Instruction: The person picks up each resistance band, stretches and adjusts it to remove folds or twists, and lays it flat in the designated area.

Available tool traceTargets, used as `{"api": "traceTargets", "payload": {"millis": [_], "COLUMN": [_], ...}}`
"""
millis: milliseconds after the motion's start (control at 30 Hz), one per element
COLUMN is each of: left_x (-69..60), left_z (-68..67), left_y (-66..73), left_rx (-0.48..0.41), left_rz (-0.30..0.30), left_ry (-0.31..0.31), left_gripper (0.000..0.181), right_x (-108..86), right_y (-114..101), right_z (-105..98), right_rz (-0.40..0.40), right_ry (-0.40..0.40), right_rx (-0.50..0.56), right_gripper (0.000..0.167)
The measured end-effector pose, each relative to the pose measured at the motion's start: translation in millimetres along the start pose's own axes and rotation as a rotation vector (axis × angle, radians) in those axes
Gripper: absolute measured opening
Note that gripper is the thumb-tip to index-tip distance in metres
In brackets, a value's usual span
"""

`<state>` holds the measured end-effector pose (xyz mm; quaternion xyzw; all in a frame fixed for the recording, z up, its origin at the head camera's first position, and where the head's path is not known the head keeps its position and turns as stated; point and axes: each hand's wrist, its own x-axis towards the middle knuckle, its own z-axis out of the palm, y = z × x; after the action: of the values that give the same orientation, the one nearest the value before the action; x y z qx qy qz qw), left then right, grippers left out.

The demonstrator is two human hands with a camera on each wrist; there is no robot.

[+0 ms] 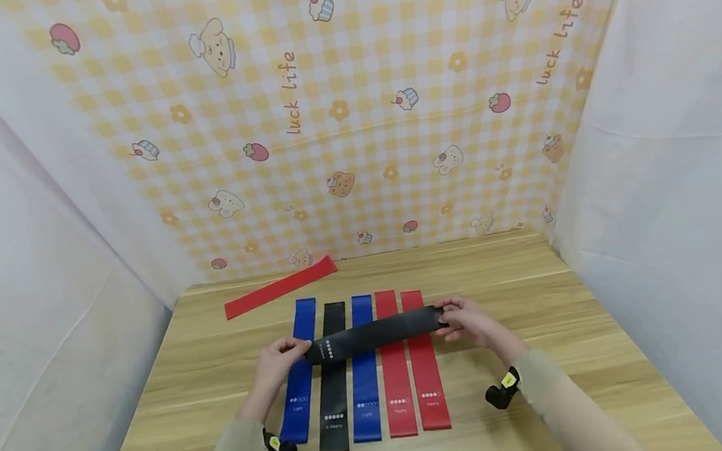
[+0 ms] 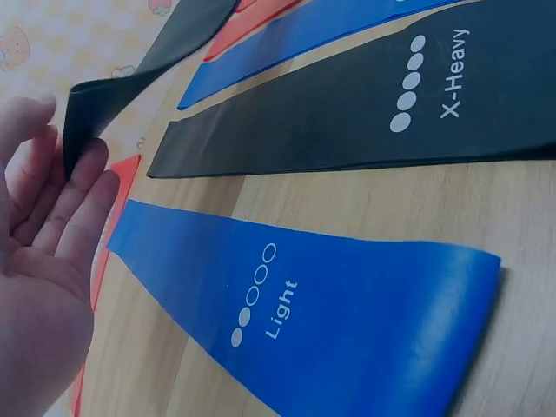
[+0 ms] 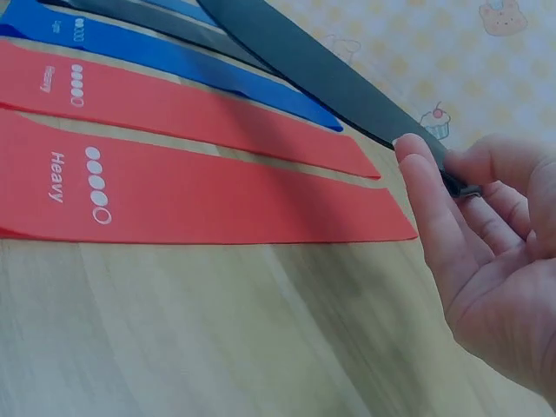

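A black resistance band is stretched out, slightly slanted, above a row of flat bands. My left hand pinches its left end, near the printed dots, and my right hand pinches its right end. Below it, from left to right, lie a blue Light band, a black X-Heavy band, another blue Light band and two red Heavy bands, the inner one and the outer one. The right wrist view shows the held band's folded end between thumb and fingers.
One more red band lies slanted at the back left of the wooden table. Behind the table hangs a yellow checked cloth. White sheets stand at the left and right.
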<state>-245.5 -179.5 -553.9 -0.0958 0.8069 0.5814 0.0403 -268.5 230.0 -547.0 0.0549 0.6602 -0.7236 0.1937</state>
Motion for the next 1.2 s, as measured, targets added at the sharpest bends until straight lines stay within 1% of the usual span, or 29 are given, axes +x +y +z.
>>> {"api": "traceTargets", "payload": {"millis": [33,67,133,233,267,300,433,567,767,867,967,1100,1200], "left_x": [-0.2,-3.4,-3.9,-5.1,-5.6,-3.4,-5.2,-5.1,-5.7,-6.2,-7.3,-10.1,-13.2], "left_z": [0.1,-0.3,0.2,0.9,0.8,1.0,-1.6,-5.0,-10.4,-11.8,-12.5,-13.2,-13.2], "left_y": [-0.1,4.1,3.7,4.7,5.1,1.2,2.6,1.3,-0.6,-0.7,-1.7,-4.2,-4.7], "left_rx": [-0.013,-0.021,-0.054,-0.086,-0.09,-0.095,-0.103,-0.077,-0.029,-0.009,0.017,0.044,0.051], "left_rz": [0.018,0.026,0.051,0.068,0.068,0.078,0.098,0.095,0.095,0.101,0.101,0.115,0.143], "left_ry": [-0.012,-0.026,-0.048,-0.071,-0.076,-0.077,-0.09,-0.092,-0.123,-0.127,-0.135,-0.143,-0.143], "left_gripper": [0.019,0.016,0.012,0.013,0.013,0.013,0.015,0.024,0.039,0.041,0.04,0.039,0.038], "right_x": [0.6,1.4,3.5,6.4,7.7,8.8,12.5,16.0,21.2,24.0,26.6,29.5,30.9], "right_y": [-2,-3,-6,-11,-13,-14,-21,-24,-27,-28,-29,-31,-32], "right_z": [0,0,0,0,0,0,2,6,11,12,12,14,16], "right_rz": [0.008,0.016,0.019,0.017,0.012,-0.001,-0.024,-0.039,-0.068,-0.095,-0.098,-0.097,-0.1], "right_ry": [0.01,0.016,0.026,0.048,0.053,0.056,0.061,0.053,0.053,0.035,0.025,0.015,0.015], "right_rx": [-0.005,-0.007,-0.027,-0.06,-0.07,-0.09,-0.132,-0.145,-0.174,-0.2,-0.2,-0.204,-0.21], "right_gripper": [0.039,0.04,0.041,0.04,0.039,0.038,0.038,0.039,0.039,0.045,0.051,0.05,0.048]}}
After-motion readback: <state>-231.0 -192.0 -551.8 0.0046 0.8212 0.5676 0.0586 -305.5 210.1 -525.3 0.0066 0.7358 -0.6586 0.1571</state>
